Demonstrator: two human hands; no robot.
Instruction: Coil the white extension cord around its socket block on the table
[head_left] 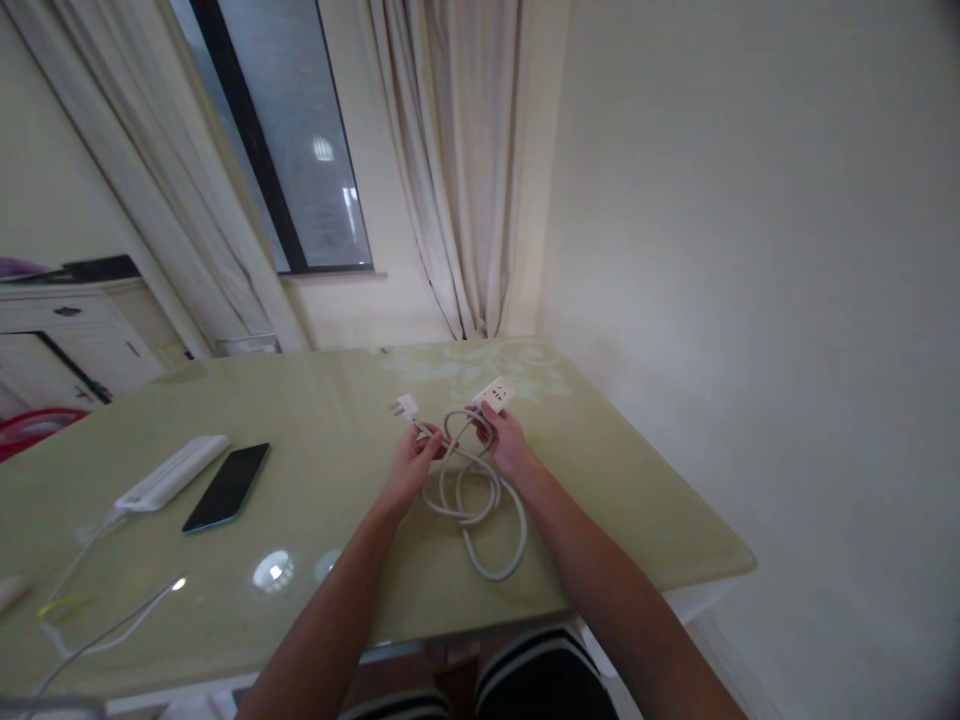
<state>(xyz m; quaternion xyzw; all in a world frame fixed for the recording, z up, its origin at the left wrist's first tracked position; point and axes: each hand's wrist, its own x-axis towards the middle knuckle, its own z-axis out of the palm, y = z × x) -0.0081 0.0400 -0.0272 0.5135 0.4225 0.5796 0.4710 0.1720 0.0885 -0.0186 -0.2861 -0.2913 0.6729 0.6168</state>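
A white power strip (494,394) with sockets on its face is gripped at its near end by my right hand (502,437). My left hand (418,450) is closed round the cord just behind the white plug (406,406), whose prongs point up and to the left. Between the two hands the pale grey cord (517,530) hangs in several tangled loops, the lowest reaching down over the tabletop. My right fingers also touch a loop of cord beside the strip. Some fingertips are hidden behind the cord.
On the left of the glossy green table (322,400) lie a black phone (227,488) and another long white power strip (174,472) with its cord. A thin white cable (112,630) lies nearer me. A wall (750,250) runs along the right side.
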